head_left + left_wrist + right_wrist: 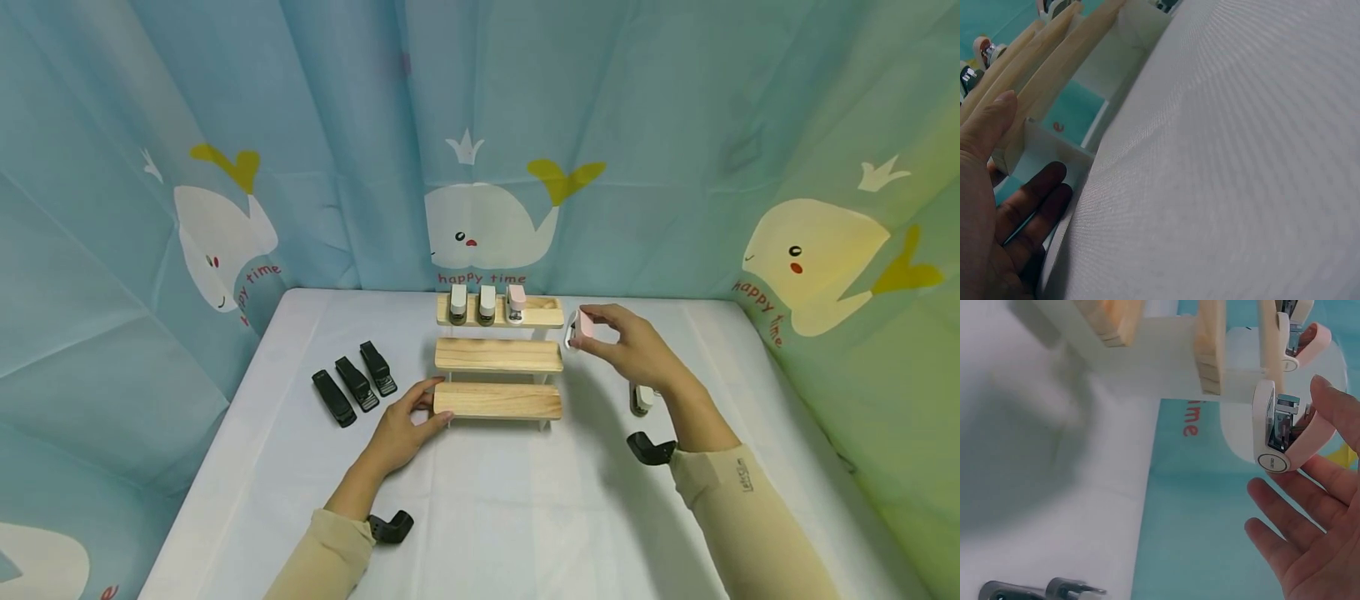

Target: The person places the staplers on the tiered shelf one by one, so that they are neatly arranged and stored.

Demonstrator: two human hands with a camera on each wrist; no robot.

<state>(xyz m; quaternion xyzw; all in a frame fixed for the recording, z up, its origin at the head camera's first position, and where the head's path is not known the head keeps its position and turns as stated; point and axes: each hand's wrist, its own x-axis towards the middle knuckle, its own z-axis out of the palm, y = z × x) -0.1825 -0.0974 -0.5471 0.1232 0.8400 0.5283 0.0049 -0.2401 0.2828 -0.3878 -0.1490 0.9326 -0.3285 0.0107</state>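
Note:
My right hand (637, 346) pinches a small pink-and-white stapler (1275, 434) between thumb and fingers, just off the right end of the rack's top tier. With my left hand (405, 429) I grip the left end of the lowest board of a three-tier wooden rack (498, 400), thumb on the wood and other fingers beside the white side support (1047, 150). On the top tier stand two white-topped staplers (487, 305) and, to their right, another pink-and-white stapler (516, 303).
Left of the rack lie three black staplers (333, 398) in a slanted row. Another white-topped stapler (642, 398) rests on the white table under my right forearm. A blue curtain (345, 167) with whale prints hangs behind and around the table.

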